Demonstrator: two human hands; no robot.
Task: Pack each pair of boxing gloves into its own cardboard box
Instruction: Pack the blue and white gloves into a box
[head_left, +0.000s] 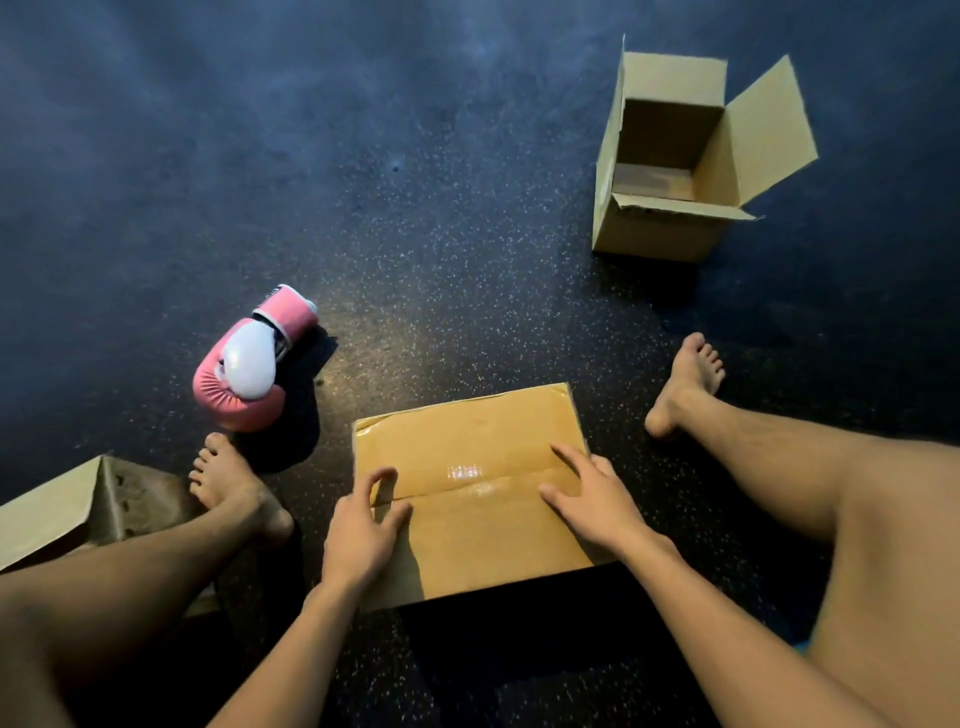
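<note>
**A:** Biggest first: what's on the floor?

**B:** A closed box sits near, between the person's spread legs, with its flaps down and a seam running left to right across the top. An open box stands far right with its flaps up, and nothing shows inside it. A third box lies near left, partly under the left leg.

**A:** And the gloves?

**B:** I can see only one pink glove, left of centre, just beyond the left foot. Its mate isn't in view.

**A:** The hands?

**B:** Both are on the closed box. The right hand lies on top with its fingers spread wide, holding nothing. The left hand curls at the left edge by the seam, but I can't tell whether it grips the flap.

**A:** So which hand goes for the glove?

**B:** Probably the left, which is nearer. The glove lies farther out and to the left of it. Its long axis slants from the padded end at near left to the cuff at far right. The open box is well apart from the glove, on the right hand's side.
</note>
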